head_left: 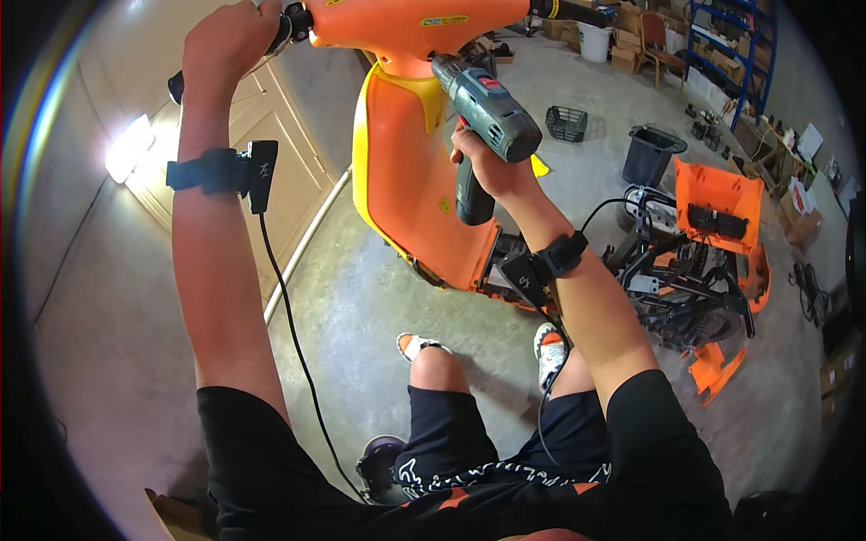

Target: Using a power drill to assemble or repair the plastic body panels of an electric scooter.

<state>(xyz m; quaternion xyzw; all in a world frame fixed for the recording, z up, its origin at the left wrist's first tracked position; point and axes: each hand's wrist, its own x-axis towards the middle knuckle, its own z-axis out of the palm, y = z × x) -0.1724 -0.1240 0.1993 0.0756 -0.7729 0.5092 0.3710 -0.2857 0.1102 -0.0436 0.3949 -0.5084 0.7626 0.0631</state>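
An orange scooter with yellow edging stands in front of me; its front panel [401, 180] faces me. At the upper left my left hand [230, 41] is closed round the scooter's black handlebar grip [176, 87]. My right hand [492, 167] grips a dark green cordless drill [496, 108] by its handle, the index finger up by the trigger. The drill's nose points up and left at the orange handlebar cover [388, 25], close under its lower edge. Whether its tip touches the cover or a screw there cannot be made out.
To the right lies a bare black scooter frame [686, 270] with orange panels [722, 203]. Behind it are a black bin [651, 153] and a black basket [566, 123]. A blue shelf [731, 54] stands far right, a door [280, 135] left. Cables hang from both wrist straps.
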